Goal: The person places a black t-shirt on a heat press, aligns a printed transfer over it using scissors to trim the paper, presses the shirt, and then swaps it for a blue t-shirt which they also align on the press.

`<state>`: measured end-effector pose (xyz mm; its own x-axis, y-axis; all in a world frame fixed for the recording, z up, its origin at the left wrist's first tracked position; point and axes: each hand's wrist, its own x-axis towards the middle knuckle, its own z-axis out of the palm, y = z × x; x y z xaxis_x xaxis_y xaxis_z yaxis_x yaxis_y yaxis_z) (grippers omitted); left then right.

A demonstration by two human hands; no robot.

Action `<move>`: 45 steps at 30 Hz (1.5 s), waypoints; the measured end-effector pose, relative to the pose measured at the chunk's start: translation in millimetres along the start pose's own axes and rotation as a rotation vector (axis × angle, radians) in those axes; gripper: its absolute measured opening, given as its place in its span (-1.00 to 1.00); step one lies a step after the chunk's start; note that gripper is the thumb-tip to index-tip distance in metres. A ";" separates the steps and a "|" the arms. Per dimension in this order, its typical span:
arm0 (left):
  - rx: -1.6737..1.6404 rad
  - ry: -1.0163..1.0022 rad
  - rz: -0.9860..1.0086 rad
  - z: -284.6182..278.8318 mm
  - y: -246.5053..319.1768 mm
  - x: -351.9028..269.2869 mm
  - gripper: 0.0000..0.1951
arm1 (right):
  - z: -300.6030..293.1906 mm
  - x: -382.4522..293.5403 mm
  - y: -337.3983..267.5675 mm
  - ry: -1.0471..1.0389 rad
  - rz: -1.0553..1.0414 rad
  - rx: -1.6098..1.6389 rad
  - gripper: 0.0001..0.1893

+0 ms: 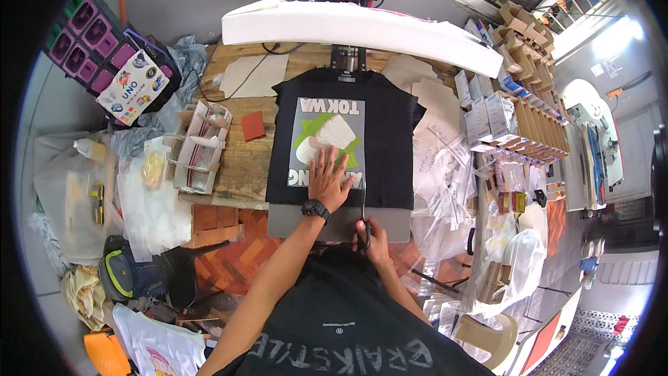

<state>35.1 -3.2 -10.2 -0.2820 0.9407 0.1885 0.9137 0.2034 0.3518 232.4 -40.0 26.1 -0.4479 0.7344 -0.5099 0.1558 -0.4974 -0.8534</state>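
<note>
A black T-shirt (389, 141) lies flat over the grey platen (339, 222) of a heat press. On it rests a printed transfer sheet (301, 120) with white lettering and a green and white picture. My left hand (330, 180), a dark watch on its wrist, presses flat with spread fingers on the sheet's lower part. Scissors (364, 203) are in my right hand (371, 240) at the shirt's near edge, their blades pointing away from me along the sheet's right edge. Whether the blades are apart is unclear.
A white padded heat-press top (360, 26) spans the far side. On the wooden table (245, 167) lie a red-brown square (253, 126) and a cardboard divider box (201, 146). Papers and plastic packets (443, 177) cover the right side, beside stacked cardboard bins (522, 120). A plastic bottle (90, 149) stands far left.
</note>
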 end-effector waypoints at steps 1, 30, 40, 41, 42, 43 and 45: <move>-0.013 0.003 0.007 -1.0 -0.7 -1.9 -0.36 | 1.6 -0.2 1.0 0.015 0.002 0.043 -0.46; -0.046 0.004 0.013 -3.4 -2.1 -5.7 -0.30 | 5.0 -4.1 3.3 0.097 -0.044 -0.081 -0.45; -0.026 -0.051 0.010 -5.7 -2.1 -4.5 -0.16 | 2.5 -1.2 13.8 0.107 -0.075 -0.108 -0.44; -0.021 -0.055 0.010 -5.8 -2.1 -4.6 -0.14 | 1.4 0.6 18.1 0.107 -0.065 -0.095 -0.43; -0.017 -0.059 0.009 -6.2 -2.1 -4.5 -0.13 | 3.6 -1.2 14.0 0.114 -0.094 -0.099 -0.40; -0.019 -0.067 0.005 -6.6 -2.2 -4.3 -0.12 | 6.4 -3.9 9.7 0.120 -0.124 -0.104 -0.36; -0.024 -0.084 -0.004 -8.1 -2.0 -3.9 -0.11 | 8.0 -4.9 4.9 0.118 -0.149 -0.122 -0.29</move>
<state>32.1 -9.5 -4.2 -0.2594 0.9595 0.1102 0.9049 0.2016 0.3748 228.4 -49.8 25.2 -0.3692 0.8478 -0.3806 0.2046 -0.3253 -0.9232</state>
